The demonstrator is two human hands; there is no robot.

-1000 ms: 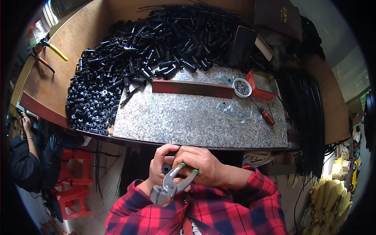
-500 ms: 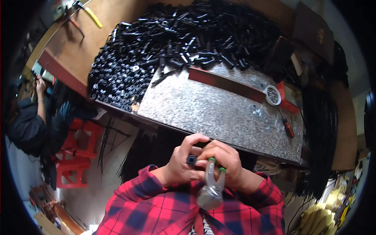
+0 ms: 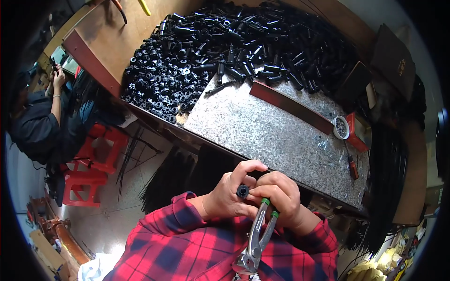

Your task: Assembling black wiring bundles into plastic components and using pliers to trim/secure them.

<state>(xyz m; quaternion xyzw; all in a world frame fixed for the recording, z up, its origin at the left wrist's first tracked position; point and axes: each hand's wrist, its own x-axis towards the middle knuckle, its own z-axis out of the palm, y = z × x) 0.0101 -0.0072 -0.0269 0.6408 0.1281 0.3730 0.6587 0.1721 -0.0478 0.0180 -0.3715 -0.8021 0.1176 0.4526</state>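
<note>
My left hand [image 3: 225, 195] is curled around a short black tubular part [image 3: 242, 191], whose round hollow end faces up between thumb and fingers. Beside it, my right hand [image 3: 282, 195] is closed on metal pliers [image 3: 255, 234] with green at the handles. Their two handles come out below the right hand, and the jointed head hangs close to my plaid shirt. Both hands meet in front of my chest, just off the near edge of the speckled worktop [image 3: 243, 133]. What the right fingertips touch next to the tube is partly hidden.
Black tubular parts [image 3: 243, 47] and small black rings [image 3: 159, 84] are heaped at the back and left. A red-brown bar [image 3: 290, 107], white cup of small metal pieces [image 3: 341, 127] and red-handled screwdriver [image 3: 352, 167] lie rightward. Red stools [image 3: 84, 187] and another person [image 3: 40, 117] are left.
The whole view has shifted, so the worktop sits further right. The pliers' head appears lower, nearer my body. Both hands keep their hold.
</note>
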